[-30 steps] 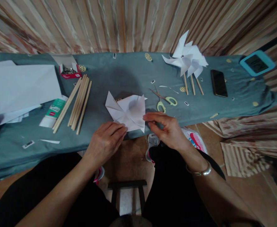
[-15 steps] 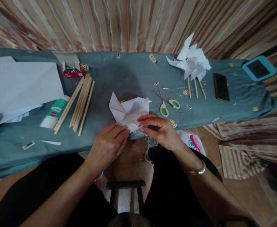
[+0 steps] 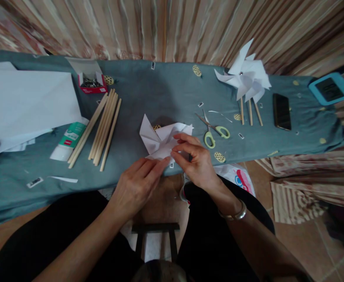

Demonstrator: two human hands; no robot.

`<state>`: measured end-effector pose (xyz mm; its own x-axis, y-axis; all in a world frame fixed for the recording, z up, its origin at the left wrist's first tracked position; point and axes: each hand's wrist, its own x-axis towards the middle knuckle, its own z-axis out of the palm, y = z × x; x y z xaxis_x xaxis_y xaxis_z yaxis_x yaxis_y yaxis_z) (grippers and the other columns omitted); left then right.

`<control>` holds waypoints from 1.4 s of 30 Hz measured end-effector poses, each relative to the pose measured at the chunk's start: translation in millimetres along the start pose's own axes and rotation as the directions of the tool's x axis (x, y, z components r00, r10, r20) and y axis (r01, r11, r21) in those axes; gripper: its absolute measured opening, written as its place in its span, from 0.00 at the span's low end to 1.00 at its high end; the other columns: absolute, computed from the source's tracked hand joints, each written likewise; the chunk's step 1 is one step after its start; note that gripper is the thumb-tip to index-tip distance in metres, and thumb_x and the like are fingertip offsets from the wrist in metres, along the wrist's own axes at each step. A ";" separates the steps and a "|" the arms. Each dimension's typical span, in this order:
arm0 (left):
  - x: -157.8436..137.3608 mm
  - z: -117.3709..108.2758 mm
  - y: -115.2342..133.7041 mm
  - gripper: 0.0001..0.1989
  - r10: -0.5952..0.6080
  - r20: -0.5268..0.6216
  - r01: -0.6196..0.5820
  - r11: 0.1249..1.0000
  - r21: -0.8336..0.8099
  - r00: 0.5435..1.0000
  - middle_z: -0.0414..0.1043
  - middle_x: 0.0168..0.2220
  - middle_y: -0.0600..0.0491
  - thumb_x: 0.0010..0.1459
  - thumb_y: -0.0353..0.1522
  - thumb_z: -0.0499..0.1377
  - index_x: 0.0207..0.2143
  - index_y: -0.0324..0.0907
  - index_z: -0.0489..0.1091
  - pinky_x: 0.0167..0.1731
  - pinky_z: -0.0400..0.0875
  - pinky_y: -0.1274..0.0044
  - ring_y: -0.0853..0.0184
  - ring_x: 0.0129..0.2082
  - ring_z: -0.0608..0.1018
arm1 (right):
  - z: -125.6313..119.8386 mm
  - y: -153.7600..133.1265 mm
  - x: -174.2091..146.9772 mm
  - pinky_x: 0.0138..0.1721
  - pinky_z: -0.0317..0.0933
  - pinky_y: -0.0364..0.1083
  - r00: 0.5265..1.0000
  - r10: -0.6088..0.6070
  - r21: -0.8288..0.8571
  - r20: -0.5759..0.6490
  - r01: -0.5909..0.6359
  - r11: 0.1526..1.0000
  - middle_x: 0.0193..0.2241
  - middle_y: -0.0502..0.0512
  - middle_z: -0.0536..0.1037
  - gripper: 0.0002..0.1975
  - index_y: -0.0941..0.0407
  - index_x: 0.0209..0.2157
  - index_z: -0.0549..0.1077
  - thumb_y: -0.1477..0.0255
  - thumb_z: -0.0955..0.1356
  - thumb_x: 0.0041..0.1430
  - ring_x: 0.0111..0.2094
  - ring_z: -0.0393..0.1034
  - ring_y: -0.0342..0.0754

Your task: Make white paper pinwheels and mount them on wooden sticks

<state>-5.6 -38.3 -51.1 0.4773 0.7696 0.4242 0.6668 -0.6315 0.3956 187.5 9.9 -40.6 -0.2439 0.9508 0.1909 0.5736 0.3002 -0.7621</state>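
A white paper pinwheel, partly folded with points sticking up, lies at the near edge of the cloth-covered table. My left hand presses and grips its near edge, fingertips close to those of the other hand. From the right, my right hand pinches a paper edge between thumb and fingers; its fingertips partly hide the paper there. Just right of the paper lie scissors with pale green handles, blades apart. Beyond them, finished white pinwheels on wooden sticks rest on the cloth.
On the left are a stack of white paper, a glue stick, several wooden sticks and an open red box of small metal pieces. A phone and a blue-framed clock lie at the right. Curtains hang behind the table.
My right hand's fingers have shifted on the paper, curling closer to my left fingertips. The near edge of the paper is folded up more. The view has shifted slightly.
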 end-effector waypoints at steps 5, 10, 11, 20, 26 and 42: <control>-0.8 1.1 -1.0 0.15 0.016 -0.005 -0.016 1.000 -0.013 1.000 0.75 0.43 0.44 0.62 0.23 0.56 0.51 0.35 0.67 0.43 0.78 0.68 0.61 0.41 0.77 | 7.7 -0.8 3.7 0.52 0.66 0.54 1.000 -0.008 -0.035 -0.005 0.008 0.999 0.49 0.56 0.76 0.05 0.53 0.30 0.77 0.76 0.69 0.56 0.48 0.70 0.51; -2.2 3.3 -1.8 0.14 -0.004 -0.023 0.003 0.999 -0.036 1.000 0.75 0.43 0.43 0.61 0.23 0.57 0.50 0.33 0.67 0.42 0.79 0.68 0.60 0.42 0.77 | 12.8 -1.1 5.5 0.53 0.65 0.55 1.000 -0.018 -0.077 -0.023 0.016 0.997 0.50 0.57 0.75 0.05 0.54 0.29 0.76 0.76 0.69 0.56 0.50 0.69 0.52; -2.5 3.6 -1.8 0.14 -0.011 -0.024 0.010 0.999 -0.037 1.000 0.74 0.43 0.43 0.61 0.23 0.57 0.50 0.33 0.68 0.42 0.79 0.68 0.60 0.42 0.77 | 13.5 -1.0 5.6 0.54 0.65 0.55 0.999 -0.019 -0.083 -0.027 0.016 0.996 0.50 0.57 0.75 0.04 0.54 0.29 0.76 0.76 0.69 0.56 0.50 0.69 0.52; -2.2 5.8 -2.6 0.13 -0.052 -0.036 0.050 0.998 -0.044 0.998 0.74 0.42 0.45 0.63 0.24 0.56 0.50 0.36 0.67 0.41 0.79 0.70 0.62 0.40 0.77 | 17.1 -0.6 5.8 0.55 0.64 0.55 0.999 -0.027 -0.138 -0.033 0.022 0.990 0.52 0.58 0.74 0.05 0.54 0.30 0.76 0.76 0.68 0.57 0.52 0.68 0.53; -2.1 5.3 -1.3 0.13 -0.075 -0.028 0.074 0.996 -0.051 0.997 0.74 0.41 0.45 0.63 0.24 0.56 0.50 0.36 0.68 0.41 0.78 0.70 0.62 0.40 0.77 | 18.5 0.1 6.1 0.56 0.63 0.55 0.999 -0.015 -0.158 -0.033 0.010 0.987 0.52 0.56 0.74 0.05 0.52 0.30 0.76 0.75 0.68 0.57 0.52 0.67 0.52; -1.4 7.2 -1.8 0.13 -0.065 -0.032 0.064 0.997 -0.031 0.997 0.73 0.41 0.43 0.62 0.24 0.56 0.49 0.32 0.68 0.39 0.78 0.71 0.62 0.39 0.76 | 19.8 -0.6 6.5 0.57 0.63 0.57 0.999 -0.014 -0.169 -0.038 0.007 0.986 0.52 0.54 0.73 0.06 0.51 0.31 0.76 0.75 0.67 0.59 0.53 0.67 0.54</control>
<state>-3.4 -37.5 -58.2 0.4144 0.8055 0.4235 0.6779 -0.5837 0.4469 170.1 14.3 -51.2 -0.2222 0.9487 0.2249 0.6956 0.3159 -0.6452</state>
